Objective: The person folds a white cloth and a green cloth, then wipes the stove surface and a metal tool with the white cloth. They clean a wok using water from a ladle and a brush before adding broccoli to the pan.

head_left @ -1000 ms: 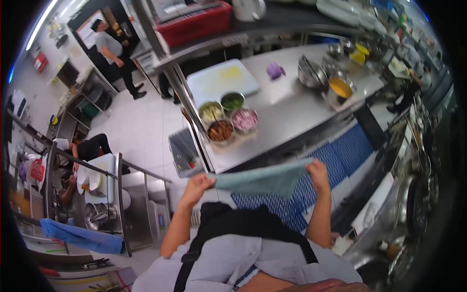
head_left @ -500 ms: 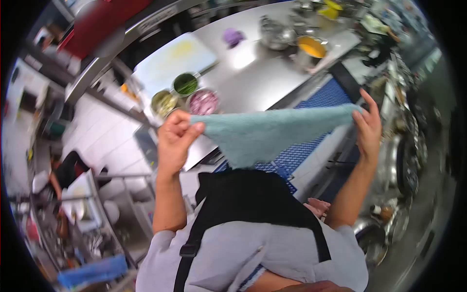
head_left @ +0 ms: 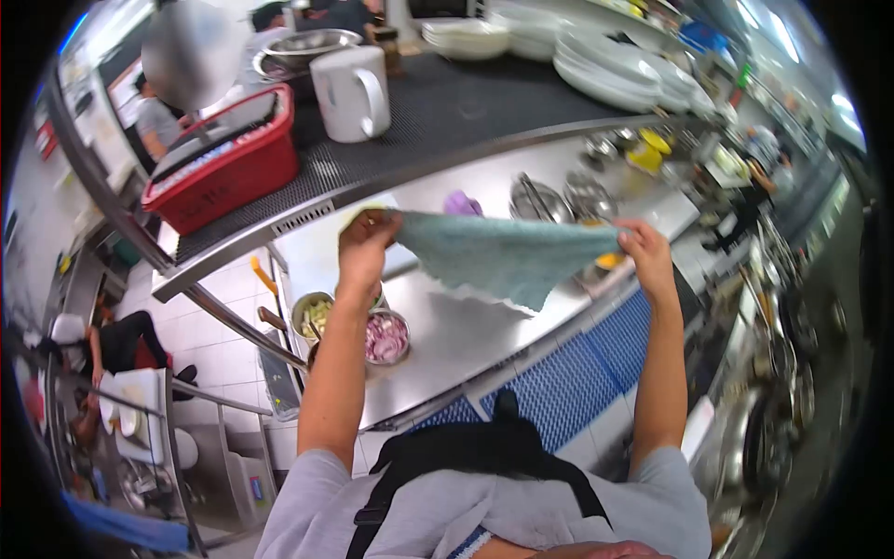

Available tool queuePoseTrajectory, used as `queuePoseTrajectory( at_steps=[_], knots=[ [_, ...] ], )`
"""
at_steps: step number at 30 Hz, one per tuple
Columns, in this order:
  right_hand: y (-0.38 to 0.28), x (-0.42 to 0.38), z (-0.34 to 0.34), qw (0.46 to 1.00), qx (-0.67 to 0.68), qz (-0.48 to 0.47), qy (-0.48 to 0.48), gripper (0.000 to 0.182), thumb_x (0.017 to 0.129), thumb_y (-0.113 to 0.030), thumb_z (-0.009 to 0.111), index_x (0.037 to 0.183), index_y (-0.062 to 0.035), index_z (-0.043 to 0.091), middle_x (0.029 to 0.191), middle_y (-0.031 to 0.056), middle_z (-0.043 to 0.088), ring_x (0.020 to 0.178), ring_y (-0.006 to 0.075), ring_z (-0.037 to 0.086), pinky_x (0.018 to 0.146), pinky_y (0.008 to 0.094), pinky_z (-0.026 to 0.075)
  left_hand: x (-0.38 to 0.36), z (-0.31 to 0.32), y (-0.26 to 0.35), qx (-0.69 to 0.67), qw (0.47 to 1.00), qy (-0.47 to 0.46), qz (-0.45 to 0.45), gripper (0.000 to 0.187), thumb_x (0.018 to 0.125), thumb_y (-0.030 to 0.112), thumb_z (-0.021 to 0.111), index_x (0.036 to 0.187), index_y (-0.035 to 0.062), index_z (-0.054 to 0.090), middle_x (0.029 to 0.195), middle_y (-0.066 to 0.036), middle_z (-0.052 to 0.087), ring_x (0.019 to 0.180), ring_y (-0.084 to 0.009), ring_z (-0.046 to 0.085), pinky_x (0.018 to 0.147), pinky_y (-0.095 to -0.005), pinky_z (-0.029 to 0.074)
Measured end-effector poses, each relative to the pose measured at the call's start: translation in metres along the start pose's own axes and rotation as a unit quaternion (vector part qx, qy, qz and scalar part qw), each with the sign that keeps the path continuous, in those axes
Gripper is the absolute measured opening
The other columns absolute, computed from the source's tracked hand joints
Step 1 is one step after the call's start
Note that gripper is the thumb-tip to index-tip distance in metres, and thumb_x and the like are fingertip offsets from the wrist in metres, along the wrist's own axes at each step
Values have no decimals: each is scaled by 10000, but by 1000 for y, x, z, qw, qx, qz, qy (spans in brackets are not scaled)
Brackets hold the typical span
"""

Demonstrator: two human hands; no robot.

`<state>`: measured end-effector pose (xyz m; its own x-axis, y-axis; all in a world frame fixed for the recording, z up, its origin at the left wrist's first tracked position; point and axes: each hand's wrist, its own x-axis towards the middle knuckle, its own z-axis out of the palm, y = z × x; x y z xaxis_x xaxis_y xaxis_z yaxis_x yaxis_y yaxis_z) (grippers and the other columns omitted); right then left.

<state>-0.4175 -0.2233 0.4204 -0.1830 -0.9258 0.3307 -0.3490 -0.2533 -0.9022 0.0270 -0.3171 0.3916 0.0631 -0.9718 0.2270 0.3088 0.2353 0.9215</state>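
A teal cloth (head_left: 503,252) hangs stretched between my two hands, its top edge taut and its lower edge ragged and drooping. My left hand (head_left: 369,244) pinches one upper corner. At the other corner, my right hand (head_left: 647,253) grips the cloth between thumb and fingers. The cloth is held in the air above the steel counter (head_left: 447,345), hiding part of it. Below my left hand stand a metal container of chopped pink onion (head_left: 386,337) and one of pale chopped pieces (head_left: 313,315).
Above the counter runs a shelf with a red basket (head_left: 223,172), a white mug (head_left: 352,93) and stacked plates (head_left: 615,70). A white cutting board (head_left: 321,247) and a purple item (head_left: 461,203) lie behind the cloth. Blue matting (head_left: 568,373) covers the floor; a person (head_left: 126,340) is at left.
My hands have raised the cloth away from my body, out over the counter. The view has tilted up, bringing the shelf and its contents into sight.
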Motion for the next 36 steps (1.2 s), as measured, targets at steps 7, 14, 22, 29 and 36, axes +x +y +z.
queuePoseTrajectory(
  at_steps=[7, 14, 22, 29, 36],
  knots=[
    [127, 5, -14, 985, 103, 104, -87, 243, 909, -132, 725, 1131, -33, 711, 860, -18, 659, 757, 88, 602, 704, 243, 493, -92, 3, -80, 158, 984, 79, -35, 158, 914, 143, 751, 891, 36, 636, 761, 34, 621, 671, -48, 517, 625, -225, 424],
    [310, -64, -25, 922, 130, 268, -249, 136, 874, -56, 728, 996, 4, 731, 834, 30, 711, 720, 95, 629, 691, 228, 520, -236, -19, -211, 359, 885, 188, -229, 202, 806, 198, 779, 736, 36, 681, 660, -25, 665, 600, -98, 581, 571, -294, 476],
    [312, -58, -36, 858, 71, 287, -419, 190, 885, -41, 726, 1073, -13, 739, 849, 15, 717, 742, 89, 640, 692, 234, 521, -272, -38, -210, 419, 838, 115, -329, 304, 764, 319, 782, 762, 19, 729, 678, -85, 698, 607, -169, 635, 620, -332, 523],
    [353, -47, -31, 906, -140, 91, -388, 237, 934, -150, 711, 1125, -9, 715, 988, 102, 747, 844, 199, 695, 733, 361, 575, -270, -68, -250, 643, 712, -139, -244, 508, 866, 516, 659, 1073, 55, 714, 1123, -214, 700, 1027, -388, 665, 883, -507, 539],
    [288, 17, 42, 964, -145, 13, -224, 244, 908, -127, 683, 1126, -19, 706, 1046, 174, 736, 997, 314, 712, 877, 385, 537, -140, 47, -196, 517, 852, 37, -75, 218, 907, 157, 695, 1045, -11, 709, 1026, -215, 678, 907, -355, 682, 791, -434, 544]
  ],
)
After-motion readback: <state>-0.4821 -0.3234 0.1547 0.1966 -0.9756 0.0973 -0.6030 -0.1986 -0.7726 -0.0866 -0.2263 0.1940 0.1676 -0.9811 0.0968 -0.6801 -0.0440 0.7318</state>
